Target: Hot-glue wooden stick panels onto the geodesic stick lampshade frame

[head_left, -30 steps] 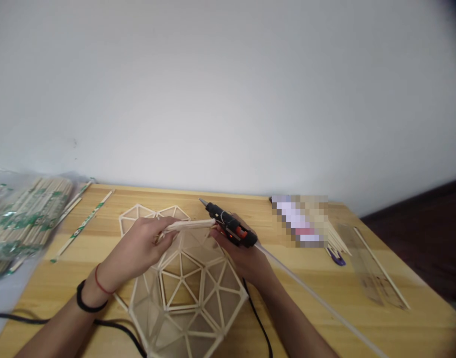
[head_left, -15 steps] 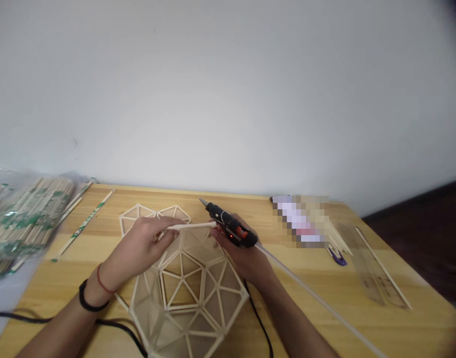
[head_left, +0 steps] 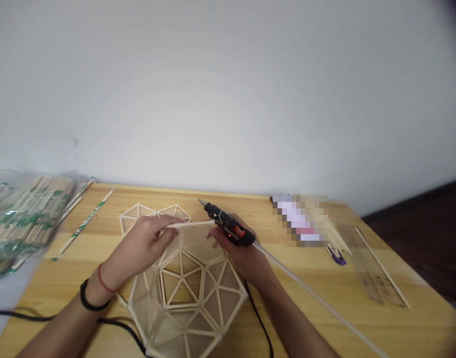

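A dome-like frame of pale wooden sticks, its triangles backed with translucent sheet, stands in front of me on the table. At its far rim, my left hand pinches the end of the top edge between thumb and fingers. My right hand grips a black hot glue gun just above the right end of that same edge. The gun's nozzle points up and left, beyond the rim. A long translucent glue stick trails from its rear. My right fingertips are partly hidden behind the gun and rim.
Flat stick-framed panels lie behind the dome. Bagged chopsticks and a loose wrapped pair are at left. Right of the gun lie a blurred-out packet, a purple-handled tool and a clear ruler-like strip. A black cable crosses the front.
The glue gun and my right hand have shifted very slightly left. The dome has tilted a touch, and my left hand keeps its pinch on the rim.
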Motion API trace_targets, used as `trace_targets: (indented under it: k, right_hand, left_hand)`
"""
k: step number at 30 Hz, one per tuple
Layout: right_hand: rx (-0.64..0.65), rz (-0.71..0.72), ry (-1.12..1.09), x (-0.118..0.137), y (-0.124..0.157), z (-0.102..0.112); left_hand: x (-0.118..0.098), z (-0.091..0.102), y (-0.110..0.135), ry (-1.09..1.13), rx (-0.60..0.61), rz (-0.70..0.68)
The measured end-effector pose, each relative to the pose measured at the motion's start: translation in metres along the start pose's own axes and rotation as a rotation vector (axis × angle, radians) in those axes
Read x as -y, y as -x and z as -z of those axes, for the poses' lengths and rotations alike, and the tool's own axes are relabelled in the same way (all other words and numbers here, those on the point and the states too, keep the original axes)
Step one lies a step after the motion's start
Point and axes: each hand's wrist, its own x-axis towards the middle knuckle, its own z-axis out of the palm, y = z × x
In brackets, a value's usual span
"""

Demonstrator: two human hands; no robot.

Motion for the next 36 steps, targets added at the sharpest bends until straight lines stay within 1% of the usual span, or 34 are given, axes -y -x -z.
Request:
trace_targets:
  k: [3,6,9,11,15,16,20,23,26,29,33,36]
  right_hand:
    - [-0.009,0.005,0.004,0.000,0.000,0.000]
    - [0.006,0.023,0.001,-0.002,0.000,0.000]
    - [0.002,0.022,-0.017,-0.004,0.000,0.000]
    - [0.009,0.012,-0.047,-0.005,0.000,0.001]
    - [0.039,0.003,-0.105,-0.006,-0.001,0.001]
    - [0.037,0.006,-0.109,-0.006,-0.001,0.000]
    - [0.025,0.021,-0.101,-0.008,-0.001,-0.001]
    - [0.016,0.024,-0.076,-0.009,0.000,-0.001]
    - [-0.019,0.014,-0.059,-0.010,0.000,0.001]
    - [-0.039,0.018,-0.116,-0.011,-0.001,0.002]
    - [-0.012,0.017,-0.182,-0.011,-0.001,0.003]
    - [0.002,0.034,-0.183,-0.013,0.000,0.003]
  left_hand:
    - [-0.003,0.000,-0.001,-0.010,0.003,0.004]
    - [-0.007,0.001,-0.001,-0.016,0.011,-0.027]
    - [-0.008,0.003,-0.001,-0.005,-0.023,-0.038]
    - [-0.007,0.003,0.000,-0.023,-0.080,-0.039]
    - [-0.006,0.005,0.000,-0.143,-0.250,-0.038]
    - [-0.006,0.006,0.001,-0.146,-0.267,-0.040]
    - [-0.006,0.008,0.002,-0.093,-0.218,-0.061]
    - [-0.006,0.009,0.002,-0.112,-0.191,-0.067]
    - [-0.006,0.008,0.003,-0.105,-0.186,-0.054]
    - [-0.007,0.007,0.003,-0.104,-0.194,-0.051]
    - [-0.009,0.004,0.002,-0.031,-0.129,-0.091]
    - [-0.009,0.003,0.003,-0.029,-0.160,-0.102]
